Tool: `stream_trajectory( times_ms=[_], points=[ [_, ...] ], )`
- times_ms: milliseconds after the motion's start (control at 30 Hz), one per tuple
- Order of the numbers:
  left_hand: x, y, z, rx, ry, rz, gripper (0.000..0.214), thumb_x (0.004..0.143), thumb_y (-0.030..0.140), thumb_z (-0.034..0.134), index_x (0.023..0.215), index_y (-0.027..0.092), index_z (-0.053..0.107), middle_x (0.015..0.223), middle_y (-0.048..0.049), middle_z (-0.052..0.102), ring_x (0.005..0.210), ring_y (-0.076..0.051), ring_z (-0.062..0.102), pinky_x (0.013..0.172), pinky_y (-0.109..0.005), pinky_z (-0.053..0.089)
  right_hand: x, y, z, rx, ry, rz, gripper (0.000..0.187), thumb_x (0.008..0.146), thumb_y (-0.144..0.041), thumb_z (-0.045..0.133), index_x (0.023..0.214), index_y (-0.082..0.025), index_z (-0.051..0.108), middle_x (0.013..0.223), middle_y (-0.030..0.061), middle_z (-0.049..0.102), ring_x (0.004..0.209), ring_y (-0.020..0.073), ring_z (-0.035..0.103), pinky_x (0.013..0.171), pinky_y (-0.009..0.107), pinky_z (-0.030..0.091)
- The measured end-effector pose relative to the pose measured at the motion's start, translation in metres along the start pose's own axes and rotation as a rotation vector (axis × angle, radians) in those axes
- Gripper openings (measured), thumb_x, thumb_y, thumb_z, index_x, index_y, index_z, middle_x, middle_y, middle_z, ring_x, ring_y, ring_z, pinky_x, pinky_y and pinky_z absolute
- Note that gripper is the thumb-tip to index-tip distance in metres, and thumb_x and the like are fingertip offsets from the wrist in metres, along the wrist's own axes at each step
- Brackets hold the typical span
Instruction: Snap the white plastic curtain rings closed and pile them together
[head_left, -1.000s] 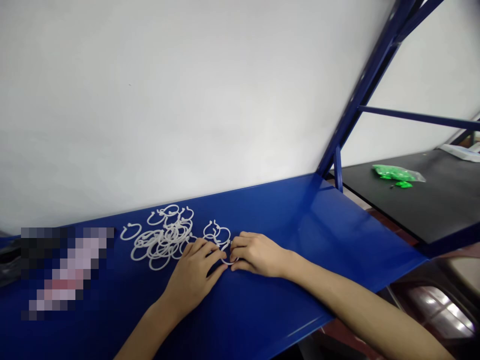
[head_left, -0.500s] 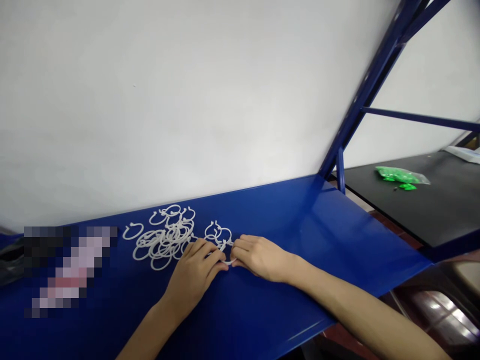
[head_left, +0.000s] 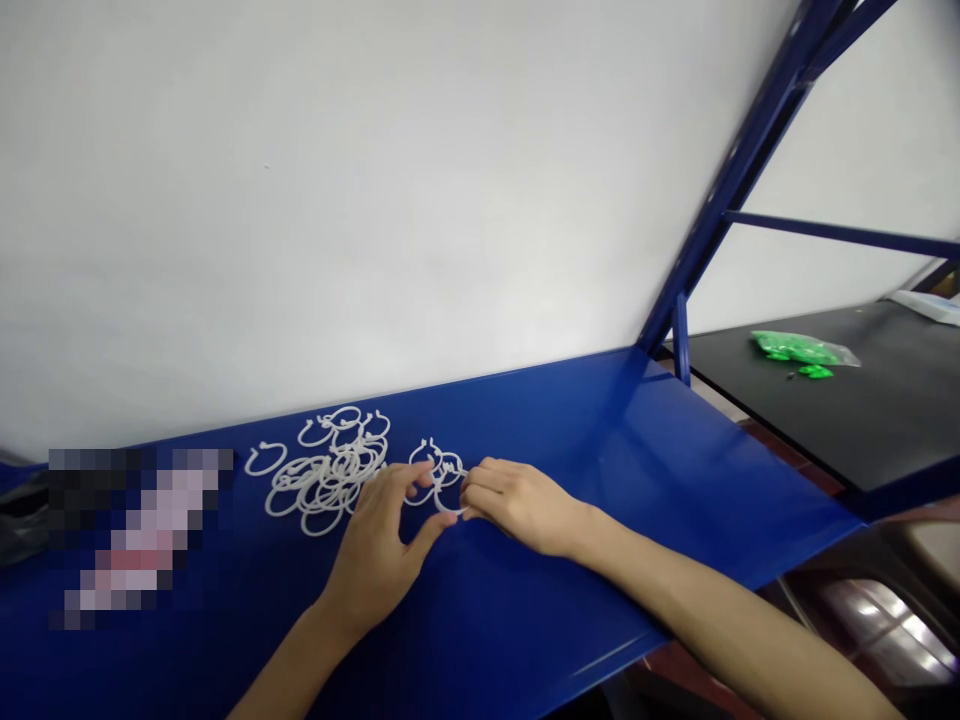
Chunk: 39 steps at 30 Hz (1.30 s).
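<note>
My right hand [head_left: 517, 505] is closed on the right side of a white plastic ring [head_left: 442, 508], shaped like a shower curtain ring, low over the blue table. My left hand [head_left: 386, 535] is open, thumb and fingers spread apart, with its thumb tip close to that ring's lower edge. Just behind the held ring lie a few white rings [head_left: 421, 457] with small knobbed ends. Left of my left hand is a tangled pile of white rings [head_left: 330, 482], partly hidden by that hand. One ring [head_left: 265, 459] lies apart at the pile's left.
The blue table [head_left: 570, 420] runs along a pale wall [head_left: 450, 200]. A blue metal frame [head_left: 720, 220] rises at its right end. Beyond, a black table [head_left: 795, 430] bears a bag of green pieces [head_left: 799, 348]. A pixelated item [head_left: 157, 530] and dark plastic [head_left: 26, 520] lie at left.
My left hand has let go of the ring, its fingers and thumb spreading apart. My right hand keeps its grip, and more of the ring shows.
</note>
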<state>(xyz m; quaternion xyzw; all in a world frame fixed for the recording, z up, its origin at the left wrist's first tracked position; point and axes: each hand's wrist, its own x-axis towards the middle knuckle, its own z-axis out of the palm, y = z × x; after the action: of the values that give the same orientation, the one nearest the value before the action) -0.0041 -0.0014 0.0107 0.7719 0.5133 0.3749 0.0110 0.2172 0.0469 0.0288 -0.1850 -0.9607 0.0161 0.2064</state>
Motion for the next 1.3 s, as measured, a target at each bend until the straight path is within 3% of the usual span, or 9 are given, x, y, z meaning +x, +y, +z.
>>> stream_trajectory(
  times_ms=[200, 333, 500, 633, 800, 900, 1033, 1200, 1300],
  points=[
    [0.006, -0.001, -0.001, -0.147, -0.091, -0.272, 0.023, 0.086, 0.043, 0.063, 0.1, 0.025, 0.068, 0.087, -0.0011, 0.073, 0.081, -0.02, 0.068, 0.079, -0.037, 0.054, 0.002, -0.004, 0.009, -0.026, 0.003, -0.077, 0.024, 0.105, -0.026, 0.045, 0.095, -0.015, 0.063, 0.093, 0.0073, 0.069, 0.086, 0.018, 0.056, 0.081, 0.03, 0.049],
    [0.008, -0.005, -0.001, -0.295, -0.161, -0.481, 0.034, 0.082, 0.049, 0.066, 0.103, 0.023, 0.065, 0.081, 0.0004, 0.071, 0.072, -0.018, 0.067, 0.069, -0.033, 0.053, 0.002, -0.003, 0.01, -0.017, 0.021, -0.09, 0.023, 0.105, -0.024, 0.046, 0.097, -0.014, 0.065, 0.103, 0.0072, 0.071, 0.09, 0.0166, 0.058, 0.082, 0.029, 0.05],
    [0.012, -0.012, -0.006, -0.451, -0.229, -0.576, 0.041, 0.078, 0.056, 0.068, 0.1, 0.022, 0.066, 0.085, -0.002, 0.073, 0.077, -0.02, 0.068, 0.071, -0.033, 0.053, 0.0, -0.003, 0.006, -0.05, 0.098, -0.052, 0.026, 0.106, -0.025, 0.044, 0.1, -0.016, 0.068, 0.116, 0.0071, 0.07, 0.091, 0.0163, 0.061, 0.08, 0.03, 0.05],
    [0.014, -0.016, -0.011, -0.29, -0.179, -0.519, 0.033, 0.082, 0.054, 0.063, 0.094, 0.023, 0.069, 0.084, -0.0018, 0.074, 0.077, -0.021, 0.067, 0.073, -0.035, 0.052, -0.002, -0.003, 0.005, -0.015, 0.139, 0.067, 0.026, 0.105, -0.028, 0.046, 0.101, -0.016, 0.069, 0.12, 0.0101, 0.065, 0.094, 0.0178, 0.063, 0.082, 0.032, 0.053],
    [0.008, -0.027, -0.011, 0.267, -0.008, -0.168, 0.029, 0.092, 0.043, 0.054, 0.103, 0.023, 0.072, 0.091, -0.0074, 0.076, 0.095, -0.031, 0.062, 0.086, -0.049, 0.044, -0.004, 0.003, 0.007, 0.107, 0.166, 0.158, 0.025, 0.104, -0.028, 0.048, 0.106, -0.014, 0.068, 0.124, 0.0148, 0.056, 0.087, 0.0161, 0.062, 0.076, 0.031, 0.057],
    [0.007, -0.027, -0.01, 0.4, 0.055, -0.1, 0.033, 0.094, 0.04, 0.05, 0.113, 0.02, 0.07, 0.106, -0.012, 0.074, 0.102, -0.034, 0.059, 0.087, -0.052, 0.043, -0.005, 0.005, 0.009, 0.202, 0.181, 0.163, 0.025, 0.103, -0.029, 0.049, 0.106, -0.014, 0.068, 0.124, 0.0147, 0.052, 0.09, 0.0154, 0.062, 0.083, 0.033, 0.059],
    [0.009, -0.013, -0.008, 0.129, 0.049, -0.093, 0.033, 0.096, 0.047, 0.05, 0.107, 0.024, 0.072, 0.101, -0.0069, 0.075, 0.099, -0.027, 0.063, 0.092, -0.045, 0.046, -0.005, 0.001, 0.008, 0.282, 0.171, 0.161, 0.025, 0.102, -0.03, 0.05, 0.105, -0.014, 0.068, 0.124, 0.0142, 0.051, 0.096, 0.0165, 0.062, 0.088, 0.035, 0.059],
    [0.009, -0.001, -0.006, -0.242, -0.125, -0.442, 0.04, 0.088, 0.061, 0.056, 0.1, 0.027, 0.072, 0.093, -0.0013, 0.076, 0.075, -0.019, 0.067, 0.071, -0.034, 0.053, -0.003, -0.009, 0.007, 0.423, 0.23, 0.129, 0.021, 0.098, -0.028, 0.059, 0.115, -0.017, 0.066, 0.123, 0.0129, 0.052, 0.106, 0.0184, 0.06, 0.092, 0.035, 0.057],
    [0.008, -0.002, -0.008, -0.373, -0.16, -0.551, 0.044, 0.084, 0.064, 0.058, 0.103, 0.026, 0.071, 0.094, -0.0015, 0.076, 0.079, -0.02, 0.069, 0.069, -0.032, 0.052, 0.0, -0.013, 0.012, 0.577, 0.315, 0.237, 0.04, 0.092, -0.032, 0.068, 0.127, -0.018, 0.055, 0.116, 0.0114, 0.06, 0.1, 0.0179, 0.064, 0.088, 0.036, 0.058]
  ],
)
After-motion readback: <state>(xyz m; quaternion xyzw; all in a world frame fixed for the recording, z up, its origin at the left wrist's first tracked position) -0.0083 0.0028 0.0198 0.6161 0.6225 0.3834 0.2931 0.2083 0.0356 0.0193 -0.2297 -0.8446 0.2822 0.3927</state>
